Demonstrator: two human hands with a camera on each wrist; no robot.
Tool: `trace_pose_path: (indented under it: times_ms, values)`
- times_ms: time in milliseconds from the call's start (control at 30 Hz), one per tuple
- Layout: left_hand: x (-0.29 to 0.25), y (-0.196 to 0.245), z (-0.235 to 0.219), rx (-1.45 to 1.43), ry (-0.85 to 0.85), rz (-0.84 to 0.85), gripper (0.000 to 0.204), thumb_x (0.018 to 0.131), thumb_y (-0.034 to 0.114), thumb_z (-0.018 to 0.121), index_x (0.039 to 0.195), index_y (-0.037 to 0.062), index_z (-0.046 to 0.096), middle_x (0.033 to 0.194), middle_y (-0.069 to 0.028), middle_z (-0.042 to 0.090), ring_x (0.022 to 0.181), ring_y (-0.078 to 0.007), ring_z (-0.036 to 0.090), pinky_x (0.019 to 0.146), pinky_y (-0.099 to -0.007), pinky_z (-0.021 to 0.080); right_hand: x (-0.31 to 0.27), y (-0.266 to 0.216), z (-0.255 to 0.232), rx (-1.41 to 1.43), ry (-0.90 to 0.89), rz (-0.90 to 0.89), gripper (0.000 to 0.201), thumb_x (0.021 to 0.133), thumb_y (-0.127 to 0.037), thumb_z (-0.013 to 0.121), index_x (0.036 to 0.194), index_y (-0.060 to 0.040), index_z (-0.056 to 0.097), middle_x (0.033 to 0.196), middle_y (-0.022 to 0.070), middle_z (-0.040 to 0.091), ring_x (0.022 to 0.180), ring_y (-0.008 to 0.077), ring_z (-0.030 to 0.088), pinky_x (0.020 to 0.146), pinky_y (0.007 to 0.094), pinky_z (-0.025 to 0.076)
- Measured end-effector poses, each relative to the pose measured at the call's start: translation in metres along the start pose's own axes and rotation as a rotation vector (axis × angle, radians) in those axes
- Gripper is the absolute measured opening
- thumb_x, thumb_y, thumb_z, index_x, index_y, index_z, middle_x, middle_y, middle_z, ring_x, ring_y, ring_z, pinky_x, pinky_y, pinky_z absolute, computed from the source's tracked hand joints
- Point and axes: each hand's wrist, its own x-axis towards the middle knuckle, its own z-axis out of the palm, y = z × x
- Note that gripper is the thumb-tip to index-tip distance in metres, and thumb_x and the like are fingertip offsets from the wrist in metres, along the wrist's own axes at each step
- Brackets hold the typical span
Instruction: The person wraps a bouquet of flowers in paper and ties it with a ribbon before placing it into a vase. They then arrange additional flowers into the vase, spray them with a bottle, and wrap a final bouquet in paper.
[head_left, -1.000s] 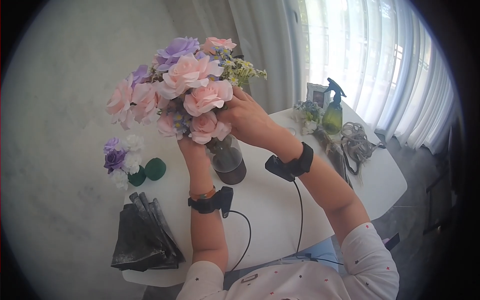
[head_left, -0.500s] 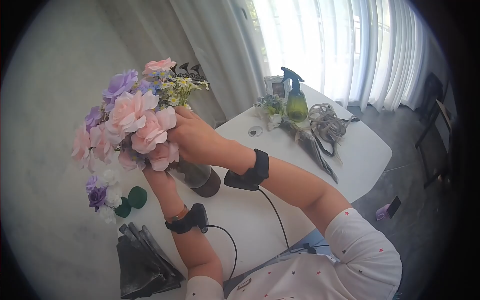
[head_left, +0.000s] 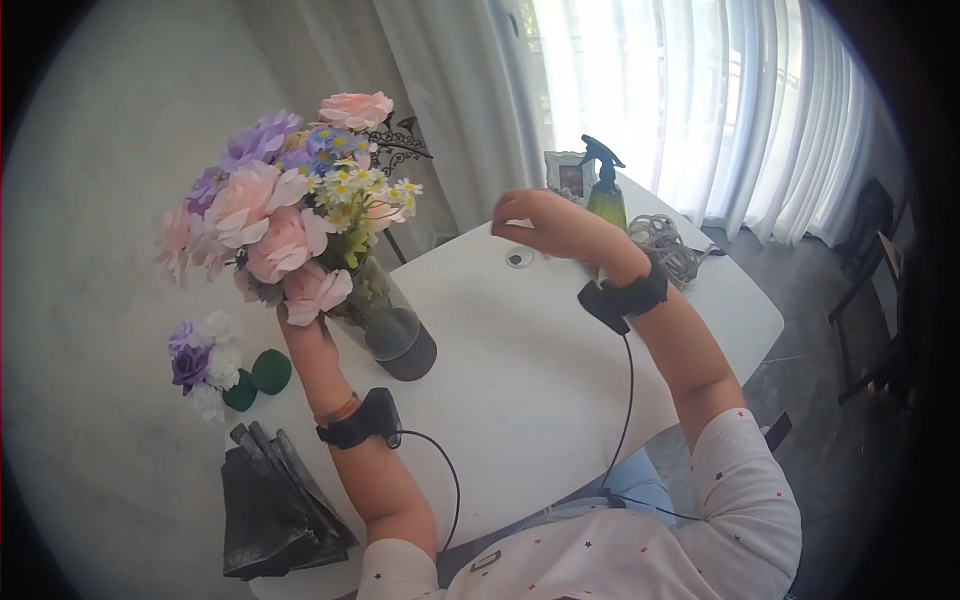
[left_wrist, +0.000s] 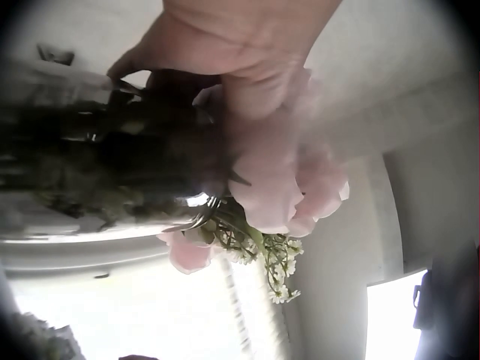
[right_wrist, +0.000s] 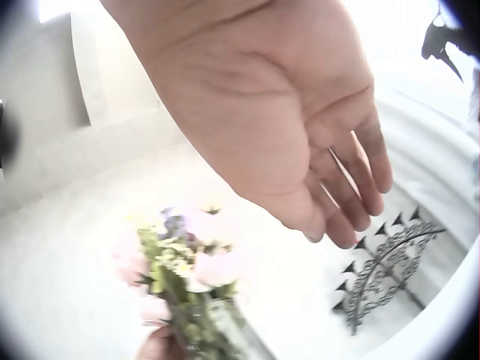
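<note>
A bouquet of pink and purple roses (head_left: 285,245) with small white daisies (head_left: 360,195) stands in a clear glass vase (head_left: 400,340) whose lower part is dark. My left hand (left_wrist: 240,45) holds the vase near its rim, under the blooms; in the head view its fingers are hidden behind the flowers. My right hand (head_left: 545,222) hangs in the air over the table, apart from the bouquet. In the right wrist view its palm shows, with the fingers loosely bent and nothing in them.
At the right stand a green spray bottle (head_left: 607,205), a picture frame (head_left: 572,178) and coiled grey ribbon (head_left: 665,248). Purple and white flowers (head_left: 205,360), green foam pieces (head_left: 270,372) and black wrapping (head_left: 275,505) lie at the left. A black metal stand (right_wrist: 390,262) is behind the table.
My right hand has left the flowers and moved right, toward the spray bottle. The left hand stays at the vase beneath the blooms. The head view has shifted rightward.
</note>
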Motion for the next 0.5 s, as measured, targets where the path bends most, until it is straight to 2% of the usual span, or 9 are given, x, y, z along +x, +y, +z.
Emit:
trace_pose_path:
  times_ms: [33, 67, 100, 167, 233, 267, 367, 467, 500]
  values:
    - [0.002, -0.001, -0.004, -0.003, -0.030, -0.038, 0.038, 0.091, 0.024, 0.056, 0.125, 0.0077, 0.048, 0.118, -0.0086, 0.058, 0.105, -0.0217, 0.058, 0.089, -0.0394, 0.046, -0.008, 0.028, 0.004, -0.033, 0.007, 0.144, 0.020, 0.088, -0.019, 0.060, 0.088, 0.0001, 0.066, 0.092, 0.0149, 0.063, 0.092, 0.0315, 0.058, 0.082, 0.0383, 0.046]
    - [0.002, -0.001, -0.007, -0.009, -0.063, -0.078, 0.037, 0.092, 0.023, 0.053, 0.125, 0.0072, 0.048, 0.119, -0.0086, 0.057, 0.105, -0.0222, 0.058, 0.091, -0.0408, 0.045, -0.017, 0.050, 0.003, -0.149, 0.004, 0.177, 0.021, 0.086, -0.018, 0.061, 0.087, 0.0016, 0.066, 0.093, 0.0168, 0.064, 0.090, 0.0333, 0.060, 0.080, 0.0402, 0.048]
    - [-0.003, 0.009, -0.001, -0.073, -0.112, -0.119, 0.035, 0.093, 0.023, 0.048, 0.124, 0.0064, 0.049, 0.119, -0.0088, 0.056, 0.106, -0.0237, 0.057, 0.095, -0.0424, 0.042, -0.020, 0.087, 0.005, -0.367, -0.198, 0.257, 0.016, 0.084, -0.012, 0.058, 0.088, -0.0005, 0.068, 0.083, 0.0162, 0.063, 0.079, 0.0335, 0.061, 0.073, 0.0394, 0.049]
    - [-0.005, 0.019, 0.010, -0.204, -0.068, -0.108, 0.035, 0.090, 0.019, 0.049, 0.122, 0.0061, 0.048, 0.118, -0.0070, 0.055, 0.107, -0.0204, 0.054, 0.095, -0.0398, 0.041, -0.046, 0.150, 0.012, -0.606, -0.302, 0.354, 0.019, 0.080, -0.015, 0.060, 0.086, 0.0017, 0.067, 0.080, 0.0188, 0.064, 0.081, 0.0360, 0.062, 0.073, 0.0410, 0.050]
    - [-0.007, 0.022, 0.015, -0.387, -0.004, -0.109, 0.040, 0.084, 0.012, 0.047, 0.124, 0.0041, 0.046, 0.119, -0.0067, 0.053, 0.110, -0.0186, 0.052, 0.096, -0.0369, 0.039, -0.070, 0.150, 0.012, -0.528, -0.214, 0.544, 0.028, 0.080, -0.023, 0.063, 0.088, 0.0036, 0.066, 0.088, 0.0209, 0.065, 0.087, 0.0374, 0.063, 0.074, 0.0429, 0.050]
    - [-0.005, 0.023, 0.013, -0.388, 0.001, -0.103, 0.040, 0.084, 0.012, 0.047, 0.124, 0.0041, 0.046, 0.119, -0.0067, 0.053, 0.110, -0.0186, 0.052, 0.096, -0.0369, 0.039, -0.078, 0.151, 0.013, -0.530, -0.215, 0.537, 0.028, 0.080, -0.023, 0.063, 0.088, 0.0036, 0.066, 0.088, 0.0209, 0.065, 0.087, 0.0374, 0.063, 0.074, 0.0429, 0.050]
    - [-0.006, 0.026, 0.013, -0.356, 0.105, -0.050, 0.046, 0.083, 0.012, 0.046, 0.128, 0.0022, 0.042, 0.122, -0.0079, 0.051, 0.115, -0.0201, 0.049, 0.099, -0.0388, 0.038, -0.093, 0.155, 0.022, -0.491, -0.256, 0.662, 0.036, 0.081, -0.030, 0.064, 0.090, 0.0046, 0.066, 0.096, 0.0223, 0.065, 0.091, 0.0378, 0.063, 0.078, 0.0436, 0.050]
    - [-0.025, 0.052, 0.032, -0.265, 0.183, 0.078, 0.048, 0.081, 0.011, 0.047, 0.128, 0.0003, 0.039, 0.126, -0.0100, 0.046, 0.122, -0.0230, 0.043, 0.102, -0.0401, 0.033, -0.098, 0.152, 0.032, -0.449, -0.229, 0.735, 0.038, 0.078, -0.029, 0.063, 0.094, 0.0046, 0.066, 0.100, 0.0226, 0.065, 0.095, 0.0365, 0.062, 0.082, 0.0420, 0.051]
    - [-0.032, 0.060, 0.038, -0.104, 0.294, 0.195, 0.048, 0.081, 0.011, 0.047, 0.127, -0.0005, 0.038, 0.128, -0.0111, 0.042, 0.124, -0.0245, 0.039, 0.103, -0.0406, 0.030, -0.098, 0.154, 0.036, -0.451, -0.230, 0.728, 0.039, 0.077, -0.031, 0.063, 0.094, 0.0046, 0.066, 0.100, 0.0224, 0.065, 0.096, 0.0365, 0.062, 0.082, 0.0422, 0.050]
